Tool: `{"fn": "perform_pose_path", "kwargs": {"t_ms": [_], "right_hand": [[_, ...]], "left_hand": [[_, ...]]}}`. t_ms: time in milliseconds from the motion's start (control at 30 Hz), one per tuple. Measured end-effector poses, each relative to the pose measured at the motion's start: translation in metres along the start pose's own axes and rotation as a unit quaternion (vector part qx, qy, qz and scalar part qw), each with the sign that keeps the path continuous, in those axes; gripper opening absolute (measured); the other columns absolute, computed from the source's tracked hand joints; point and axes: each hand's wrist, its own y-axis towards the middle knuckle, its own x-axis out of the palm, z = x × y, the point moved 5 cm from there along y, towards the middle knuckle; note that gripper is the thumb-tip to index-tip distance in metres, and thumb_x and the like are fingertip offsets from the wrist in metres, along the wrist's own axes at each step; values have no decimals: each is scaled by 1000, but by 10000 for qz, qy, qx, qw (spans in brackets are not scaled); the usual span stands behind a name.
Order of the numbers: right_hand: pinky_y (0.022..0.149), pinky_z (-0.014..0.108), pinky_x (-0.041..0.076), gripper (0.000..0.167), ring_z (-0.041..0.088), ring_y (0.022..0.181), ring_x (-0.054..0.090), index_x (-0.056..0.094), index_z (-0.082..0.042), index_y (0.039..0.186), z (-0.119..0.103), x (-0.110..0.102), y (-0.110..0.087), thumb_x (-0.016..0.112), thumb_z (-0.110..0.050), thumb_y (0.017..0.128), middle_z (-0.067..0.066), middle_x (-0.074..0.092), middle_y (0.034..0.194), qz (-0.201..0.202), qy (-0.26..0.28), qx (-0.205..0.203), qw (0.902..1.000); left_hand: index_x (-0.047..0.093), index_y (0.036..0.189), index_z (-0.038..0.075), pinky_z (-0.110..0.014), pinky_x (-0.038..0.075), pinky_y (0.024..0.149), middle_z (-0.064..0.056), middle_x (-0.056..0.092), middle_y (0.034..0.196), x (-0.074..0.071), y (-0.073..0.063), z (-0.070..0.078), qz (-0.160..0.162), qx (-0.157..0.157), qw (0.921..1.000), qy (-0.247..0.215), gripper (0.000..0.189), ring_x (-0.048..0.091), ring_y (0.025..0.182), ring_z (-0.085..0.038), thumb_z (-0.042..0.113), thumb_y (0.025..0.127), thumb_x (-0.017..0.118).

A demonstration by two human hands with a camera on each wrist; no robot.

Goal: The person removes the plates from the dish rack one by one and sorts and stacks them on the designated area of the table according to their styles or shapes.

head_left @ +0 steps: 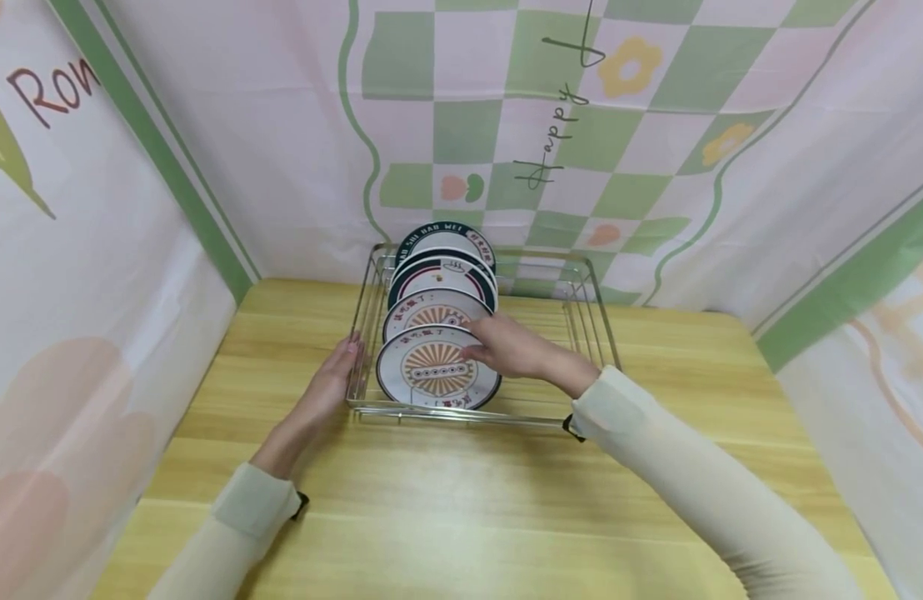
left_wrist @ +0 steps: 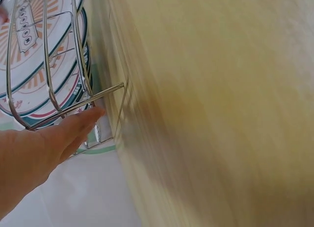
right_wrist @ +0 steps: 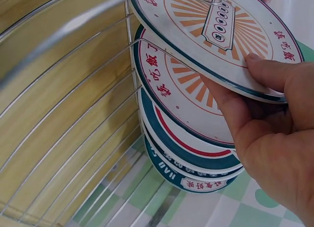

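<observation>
Several round plates stand in a row along the left side of a wire dish rack (head_left: 604, 315). My right hand (head_left: 506, 346) pinches the right edge of the front plate (head_left: 409, 387), a white one with an orange sunburst, thumb on its face and fingers behind. In the right wrist view that plate (right_wrist: 181, 21) leans apart from a matching second plate (right_wrist: 176, 97). Behind them are plates with dark green rims (head_left: 446, 237). My left hand (head_left: 328, 379) rests against the rack's left side, thumb (left_wrist: 86, 119) straight beside the metal rail; its other fingers are mostly hidden.
The rack stands on a wooden table (head_left: 446, 508), close to its back edge. A printed curtain (head_left: 281, 150) with green checks and flowers hangs behind, and further cloth (head_left: 72, 317) encloses both sides. Bare wire bars fill the rack's right part.
</observation>
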Motion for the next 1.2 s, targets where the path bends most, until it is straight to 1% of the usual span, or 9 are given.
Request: {"fn": "perform_pose_path", "kwargs": {"t_ms": [167, 267, 400, 567, 700, 833, 900, 1033, 1200], "right_hand": [[67, 38, 55, 14, 17, 73, 65, 72, 1, 106, -1, -2, -1, 69, -12, 103, 6, 72, 85, -41, 110, 55, 9999], [68, 39, 56, 13, 16, 74, 66, 72, 0, 105, -2, -5, -3, 68, -13, 104, 6, 72, 86, -35, 182, 90, 9998], [72, 40, 59, 12, 17, 77, 69, 73, -1, 104, -3, -14, -6, 68, -12, 104, 7, 75, 88, 124, 361, 73, 9992], [69, 37, 60, 12, 16, 74, 71, 74, 0, 102, 1, -30, -13, 67, -10, 104, 8, 76, 86, 370, 741, 128, 9965], [59, 30, 57, 14, 15, 65, 68, 74, 2, 97, 9, -47, -23, 70, -10, 102, 8, 74, 79, 592, 881, 306, 9939], [53, 24, 51, 16, 15, 58, 62, 73, 2, 95, 24, -63, -34, 70, -11, 102, 8, 72, 74, 683, 1164, 713, 9883], [53, 24, 52, 16, 15, 59, 63, 72, 3, 98, 32, -71, -40, 69, -11, 103, 8, 73, 76, 674, 1430, 941, 9829], [62, 25, 60, 20, 19, 67, 71, 71, 5, 106, 46, -85, -55, 66, -14, 106, 11, 77, 84, 628, 1995, 1421, 9675], [77, 27, 64, 32, 16, 80, 76, 64, 7, 122, 70, -100, -80, 63, -22, 108, 8, 79, 94, 669, 2755, 2154, 9345]], "left_hand": [[5, 170, 6, -61, 31, 126, -25, 14, 174, 0, 0, 0, -8, -6, 10000, -35, 61, 26, 157, -46, 35, 118, 20], [5, 170, 6, -61, 30, 126, -25, 14, 174, -1, -1, -1, -15, -29, 10000, -42, 61, 25, 158, -46, 34, 118, 19], [5, 170, 6, -61, 29, 127, -24, 14, 174, 0, -1, -1, -10, -34, 10000, -49, 60, 22, 159, -45, 33, 118, 18], [6, 170, 5, -61, 30, 126, -25, 14, 174, 0, -1, -1, 7, 2, 10000, -8, 60, 22, 159, -46, 32, 118, 19], [6, 170, 6, -62, 30, 126, -26, 15, 174, 0, -1, -1, 12, -14, 10000, 11, 60, 23, 158, -46, 33, 118, 18], [6, 170, 7, -62, 30, 126, -27, 17, 173, -1, -1, -1, 3, -23, 10000, 81, 61, 24, 158, -47, 34, 118, 18], [5, 170, 7, -62, 29, 126, -27, 17, 173, -1, -1, -2, -3, -20, 9999, 135, 61, 23, 158, -47, 35, 118, 18], [5, 170, 7, -61, 27, 127, -26, 17, 173, -2, -2, -3, 4, -29, 9998, 207, 62, 23, 158, -46, 37, 118, 18], [6, 171, 8, -61, 29, 126, -24, 17, 174, -2, -1, -3, 10, -62, 10000, 56, 62, 24, 158, -45, 38, 118, 18]]}}
